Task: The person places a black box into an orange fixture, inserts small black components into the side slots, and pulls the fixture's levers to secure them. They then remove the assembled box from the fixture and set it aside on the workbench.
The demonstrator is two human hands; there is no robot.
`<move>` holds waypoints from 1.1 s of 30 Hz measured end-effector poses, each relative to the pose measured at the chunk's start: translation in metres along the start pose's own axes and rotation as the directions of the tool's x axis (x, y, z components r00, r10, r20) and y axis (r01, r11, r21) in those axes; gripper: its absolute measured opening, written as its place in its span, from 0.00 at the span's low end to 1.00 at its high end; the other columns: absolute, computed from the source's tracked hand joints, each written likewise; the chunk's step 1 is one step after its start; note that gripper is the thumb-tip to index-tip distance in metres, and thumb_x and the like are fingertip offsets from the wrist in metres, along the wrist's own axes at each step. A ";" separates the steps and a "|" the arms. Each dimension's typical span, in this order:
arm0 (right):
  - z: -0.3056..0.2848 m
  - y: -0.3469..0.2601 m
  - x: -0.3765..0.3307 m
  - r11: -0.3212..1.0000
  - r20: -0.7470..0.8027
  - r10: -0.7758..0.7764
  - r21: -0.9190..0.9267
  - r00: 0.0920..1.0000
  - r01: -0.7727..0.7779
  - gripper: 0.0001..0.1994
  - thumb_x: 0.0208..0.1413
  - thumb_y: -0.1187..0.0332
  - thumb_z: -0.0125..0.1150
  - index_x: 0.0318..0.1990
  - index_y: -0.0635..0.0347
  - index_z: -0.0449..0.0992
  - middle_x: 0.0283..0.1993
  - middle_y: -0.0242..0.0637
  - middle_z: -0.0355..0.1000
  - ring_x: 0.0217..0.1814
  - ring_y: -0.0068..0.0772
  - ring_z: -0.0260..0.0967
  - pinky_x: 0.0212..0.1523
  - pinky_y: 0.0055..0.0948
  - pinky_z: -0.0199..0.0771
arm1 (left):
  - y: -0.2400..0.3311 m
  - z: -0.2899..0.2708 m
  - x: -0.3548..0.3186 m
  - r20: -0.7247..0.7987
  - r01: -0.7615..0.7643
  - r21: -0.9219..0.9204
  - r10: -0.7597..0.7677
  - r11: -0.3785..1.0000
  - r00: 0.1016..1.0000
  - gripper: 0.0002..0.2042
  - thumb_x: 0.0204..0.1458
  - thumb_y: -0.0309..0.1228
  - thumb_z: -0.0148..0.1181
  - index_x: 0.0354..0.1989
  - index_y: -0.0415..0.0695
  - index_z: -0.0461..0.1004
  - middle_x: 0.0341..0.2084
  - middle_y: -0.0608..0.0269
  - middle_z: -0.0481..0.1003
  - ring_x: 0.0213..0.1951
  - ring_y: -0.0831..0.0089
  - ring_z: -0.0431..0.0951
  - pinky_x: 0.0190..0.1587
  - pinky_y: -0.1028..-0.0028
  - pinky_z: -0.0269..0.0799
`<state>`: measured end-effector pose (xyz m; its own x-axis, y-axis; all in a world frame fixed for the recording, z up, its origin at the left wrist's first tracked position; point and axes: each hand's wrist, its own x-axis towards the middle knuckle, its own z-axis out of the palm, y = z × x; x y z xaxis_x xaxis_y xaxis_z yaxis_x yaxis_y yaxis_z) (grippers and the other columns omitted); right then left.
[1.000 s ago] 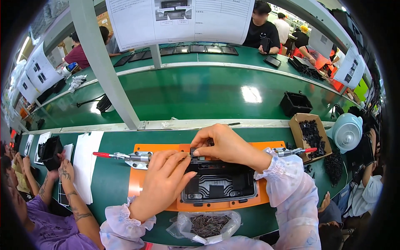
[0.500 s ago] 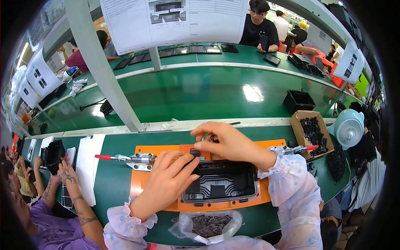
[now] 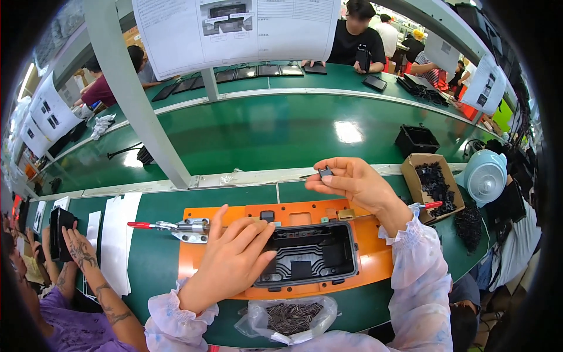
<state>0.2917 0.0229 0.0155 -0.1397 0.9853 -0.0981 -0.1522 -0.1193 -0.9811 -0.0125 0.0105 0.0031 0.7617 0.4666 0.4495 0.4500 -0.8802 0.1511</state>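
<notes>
A black plastic housing (image 3: 301,268) with an open, ribbed inside sits in an orange fixture plate (image 3: 375,258). My left hand (image 3: 234,258) lies over the housing's left end, its fingers stretched out and resting on the rim. Above the far right of the fixture I hold my right hand (image 3: 355,183), with a small black plastic clip (image 3: 325,171) pinched between thumb and fingers. Another small black piece (image 3: 267,215) sits at the fixture's far edge, just beyond my left fingertips.
Toggle clamps with red handles flank the fixture, the left clamp (image 3: 190,229) in fuller view. A bag of metal pins (image 3: 293,317) lies in front. At the right stand a cardboard box of black parts (image 3: 434,188) and a pale blue fan (image 3: 488,179). A co-worker's tattooed arm (image 3: 97,264) is at left.
My right hand has lifted away from the housing's far edge toward the right, and the clip now shows in its fingers. The left hand stays on the housing, fingers a little more spread.
</notes>
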 end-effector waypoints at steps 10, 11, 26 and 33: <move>0.001 -0.018 -0.018 0.982 0.013 0.127 -0.143 0.992 -0.124 0.15 0.63 0.73 0.60 0.56 0.67 0.73 0.47 0.42 0.78 0.48 0.30 0.79 0.45 0.22 0.82 | -0.001 -0.001 -0.002 0.027 0.005 0.058 -0.006 0.998 1.000 0.21 0.52 0.37 0.65 0.53 0.41 0.77 0.47 0.64 0.75 0.53 0.66 0.73 0.69 0.39 0.46; 0.000 -0.016 -0.019 0.980 0.008 0.060 -0.191 0.998 -0.057 0.14 0.63 0.73 0.61 0.54 0.66 0.74 0.43 0.39 0.78 0.43 0.26 0.78 0.40 0.21 0.79 | 0.000 0.000 -0.001 0.018 0.003 0.058 -0.004 0.998 1.000 0.21 0.51 0.37 0.67 0.52 0.40 0.78 0.45 0.65 0.74 0.52 0.67 0.73 0.68 0.37 0.47; -0.010 -0.001 -0.019 0.761 0.290 -0.037 -0.612 0.956 0.215 0.10 0.57 0.73 0.67 0.46 0.63 0.82 0.37 0.30 0.77 0.33 0.18 0.70 0.34 0.19 0.72 | -0.002 -0.005 0.003 0.045 0.016 0.028 -0.017 0.999 0.999 0.22 0.50 0.35 0.68 0.54 0.43 0.77 0.47 0.64 0.75 0.53 0.63 0.73 0.69 0.41 0.47; -0.003 0.005 -0.027 0.774 0.164 -0.149 -0.594 0.975 0.218 0.09 0.53 0.75 0.68 0.42 0.65 0.80 0.32 0.34 0.78 0.30 0.20 0.70 0.32 0.25 0.72 | 0.016 -0.001 0.047 0.033 -0.228 0.010 0.227 0.974 0.973 0.21 0.49 0.35 0.70 0.51 0.41 0.77 0.46 0.64 0.74 0.53 0.65 0.72 0.66 0.40 0.52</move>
<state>0.2982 -0.0043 0.0131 -0.2740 0.9586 0.0777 0.4330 0.1951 -0.8800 0.0299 0.0187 0.0278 0.8589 0.2572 0.4429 0.2694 -0.9624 0.0364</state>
